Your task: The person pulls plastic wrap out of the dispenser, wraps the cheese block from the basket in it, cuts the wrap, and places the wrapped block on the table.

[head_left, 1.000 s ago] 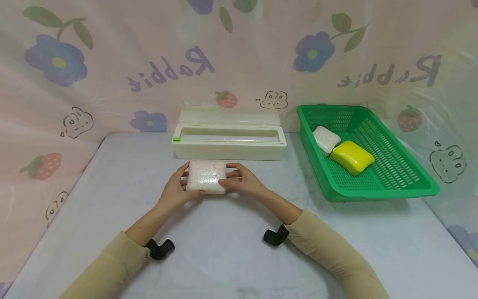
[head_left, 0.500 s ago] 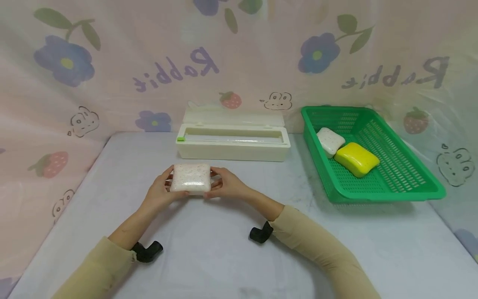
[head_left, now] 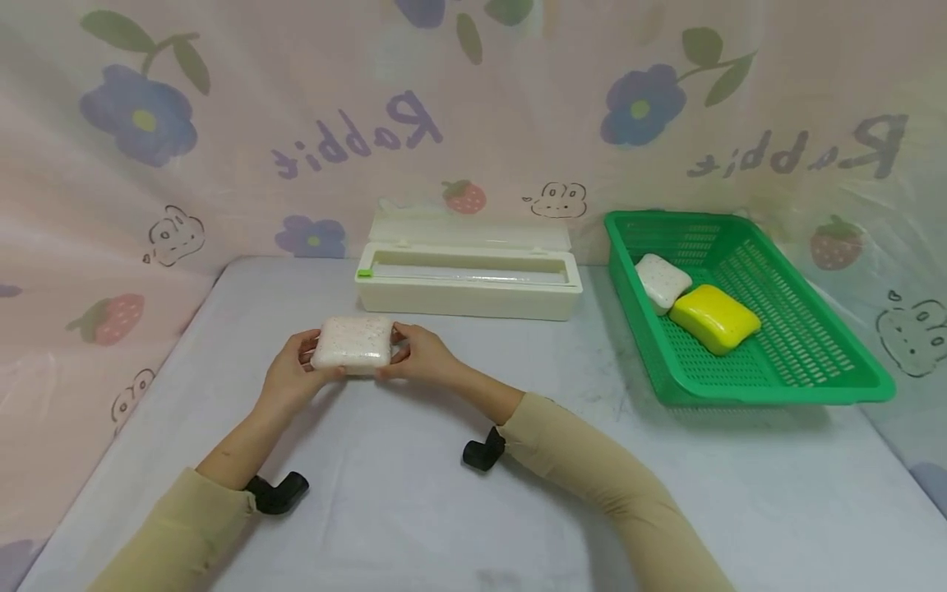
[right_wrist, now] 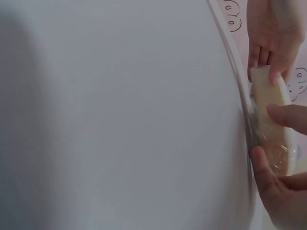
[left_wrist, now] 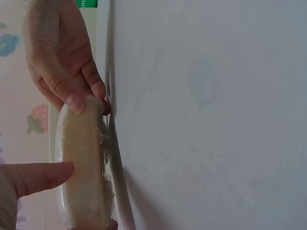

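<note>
A pale, speckled sponge (head_left: 357, 341) wrapped in clear film is held between both hands above the table. My left hand (head_left: 288, 376) grips its left end, thumb along the near edge and fingers behind. At the right end my right hand (head_left: 425, 353) holds it the same way. In the left wrist view the film looks bunched and crinkled along the underside of the sponge (left_wrist: 86, 158). The right wrist view shows the sponge (right_wrist: 268, 98) edge-on, with the right thumb (right_wrist: 288, 117) on its side. Parts of the fingers are hidden behind the sponge.
A white cling film dispenser (head_left: 469, 300) stands at the back with its lid raised and a roll inside. Right of it, a green basket (head_left: 777, 393) holds a white speckled sponge (head_left: 662, 281) and a yellow sponge (head_left: 716, 319). A printed curtain (head_left: 473, 99) hangs behind the table.
Both hands have carried the wrapped sponge leftward, away from the dispenser. The right thumb has shifted from its top face to the near edge. The view has turned slightly; basket and dispenser stay put.
</note>
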The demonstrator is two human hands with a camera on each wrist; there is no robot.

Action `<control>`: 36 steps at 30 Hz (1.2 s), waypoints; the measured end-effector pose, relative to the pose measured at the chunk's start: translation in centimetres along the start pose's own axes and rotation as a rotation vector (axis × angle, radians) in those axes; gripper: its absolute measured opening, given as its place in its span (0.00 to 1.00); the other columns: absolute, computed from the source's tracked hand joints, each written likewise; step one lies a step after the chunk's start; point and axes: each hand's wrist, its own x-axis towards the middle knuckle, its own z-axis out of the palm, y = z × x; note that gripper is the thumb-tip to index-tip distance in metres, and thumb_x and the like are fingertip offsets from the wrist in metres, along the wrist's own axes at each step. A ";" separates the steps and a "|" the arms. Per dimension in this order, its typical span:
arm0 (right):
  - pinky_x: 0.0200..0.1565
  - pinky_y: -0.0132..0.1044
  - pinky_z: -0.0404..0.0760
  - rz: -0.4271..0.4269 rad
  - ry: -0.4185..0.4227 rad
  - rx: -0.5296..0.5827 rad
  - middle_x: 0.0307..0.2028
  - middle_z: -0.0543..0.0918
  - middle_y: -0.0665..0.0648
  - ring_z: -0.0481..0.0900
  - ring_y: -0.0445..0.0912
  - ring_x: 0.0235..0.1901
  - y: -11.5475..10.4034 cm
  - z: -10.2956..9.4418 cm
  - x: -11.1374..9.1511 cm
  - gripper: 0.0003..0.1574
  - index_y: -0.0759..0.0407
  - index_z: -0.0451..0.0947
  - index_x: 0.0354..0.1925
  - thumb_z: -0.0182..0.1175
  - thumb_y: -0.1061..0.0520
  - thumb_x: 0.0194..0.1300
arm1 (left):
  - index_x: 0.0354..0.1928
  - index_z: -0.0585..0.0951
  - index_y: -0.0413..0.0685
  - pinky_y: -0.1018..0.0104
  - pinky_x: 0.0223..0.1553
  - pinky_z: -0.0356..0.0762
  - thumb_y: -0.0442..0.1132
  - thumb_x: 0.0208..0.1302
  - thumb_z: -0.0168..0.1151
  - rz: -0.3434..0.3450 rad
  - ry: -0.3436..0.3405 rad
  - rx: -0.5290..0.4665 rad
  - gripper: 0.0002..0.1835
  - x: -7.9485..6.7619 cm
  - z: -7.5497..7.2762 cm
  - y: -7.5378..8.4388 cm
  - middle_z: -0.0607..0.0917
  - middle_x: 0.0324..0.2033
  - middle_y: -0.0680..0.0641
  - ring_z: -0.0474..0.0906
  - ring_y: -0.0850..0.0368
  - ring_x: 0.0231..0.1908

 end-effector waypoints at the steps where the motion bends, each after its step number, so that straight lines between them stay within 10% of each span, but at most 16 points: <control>1: 0.36 0.24 0.79 0.003 0.004 -0.004 0.56 0.76 0.61 0.84 0.46 0.41 -0.2 0.2 0.3 0.51 0.66 0.59 0.69 0.72 0.57 0.52 | 0.71 0.51 0.30 0.48 0.64 0.64 0.34 0.59 0.64 0.000 0.008 0.001 0.43 0.0 -0.2 -0.1 0.62 0.66 0.27 0.63 0.34 0.63; 18: 0.42 0.25 0.78 0.013 0.012 0.145 0.62 0.73 0.61 0.83 0.50 0.48 -2.9 3.2 4.2 0.42 0.63 0.61 0.62 0.70 0.64 0.52 | 0.72 0.54 0.35 0.49 0.64 0.63 0.35 0.62 0.62 -0.112 0.170 -0.031 0.40 0.7 -3.9 -2.0 0.60 0.68 0.30 0.59 0.35 0.68; 36: 0.54 0.22 0.71 -0.113 -0.133 -0.121 0.63 0.74 0.57 0.77 0.46 0.57 -4.7 5.8 7.0 0.44 0.59 0.59 0.71 0.64 0.57 0.60 | 0.74 0.52 0.41 0.68 0.52 0.65 0.38 0.67 0.55 -0.248 0.248 0.004 0.37 1.0 -7.9 -4.0 0.56 0.72 0.35 0.56 0.39 0.67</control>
